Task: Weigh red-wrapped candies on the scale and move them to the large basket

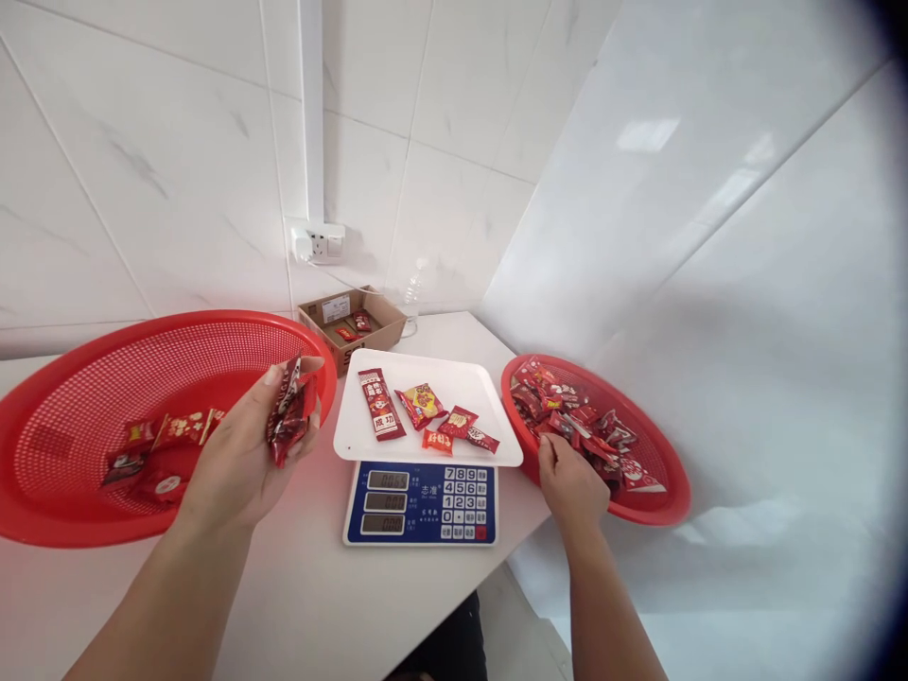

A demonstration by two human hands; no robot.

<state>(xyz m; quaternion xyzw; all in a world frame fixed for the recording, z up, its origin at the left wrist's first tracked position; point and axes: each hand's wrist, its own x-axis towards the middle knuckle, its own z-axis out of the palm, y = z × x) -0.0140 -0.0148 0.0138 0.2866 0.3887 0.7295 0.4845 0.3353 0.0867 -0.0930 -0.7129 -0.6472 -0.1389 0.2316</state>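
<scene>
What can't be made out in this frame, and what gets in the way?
All in the head view:
Held packets in the left hand: they overlap, so no sure count.
Right hand: turned away, it hides its own grip; whether it holds anything is unclear.
Right basket: packets on top hide any beneath.
Left basket: the left hand covers part.
Scale displays: digits too small and dim to read surely.

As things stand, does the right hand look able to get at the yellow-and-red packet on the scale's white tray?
Likely yes: the right hand is at the rim of the right red basket, beside the white tray, and nothing covers the yellow-and-red packet or seems to block the way.
</scene>
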